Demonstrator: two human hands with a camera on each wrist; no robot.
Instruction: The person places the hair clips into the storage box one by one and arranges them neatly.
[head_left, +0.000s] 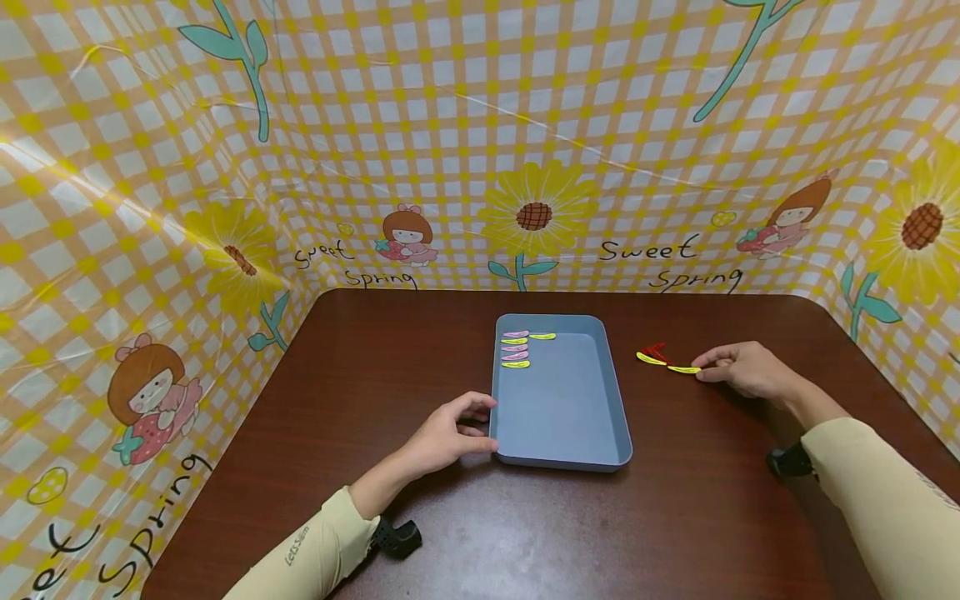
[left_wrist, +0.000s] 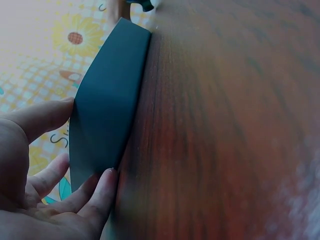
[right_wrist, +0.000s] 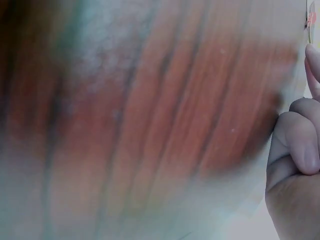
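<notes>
A blue-grey tray (head_left: pixel 562 408) lies on the table. My left hand (head_left: pixel 453 429) rests on its left side, with thumb and fingertips touching the wall; the left wrist view shows these fingers (left_wrist: pixel 102 192) against the tray's outer side (left_wrist: pixel 107 95). Inside, pink and yellow snap hair clips (head_left: pixel 515 356) form a column at the upper left, with another yellow clip (head_left: pixel 542 337) beside the top. Right of the tray, my right hand (head_left: pixel 742 369) pinches a yellow hair clip (head_left: pixel 682 370) between thumb and forefinger. In the right wrist view, that hand (right_wrist: pixel 297 145) is partly cut off.
Just left of the held clip lie another yellow clip (head_left: pixel 650 359) and red clips (head_left: pixel 656 351), close together. The dark brown wooden table (head_left: pixel 360 367) is bordered by a yellow checked cloth (head_left: pixel 450 125) at the back and sides.
</notes>
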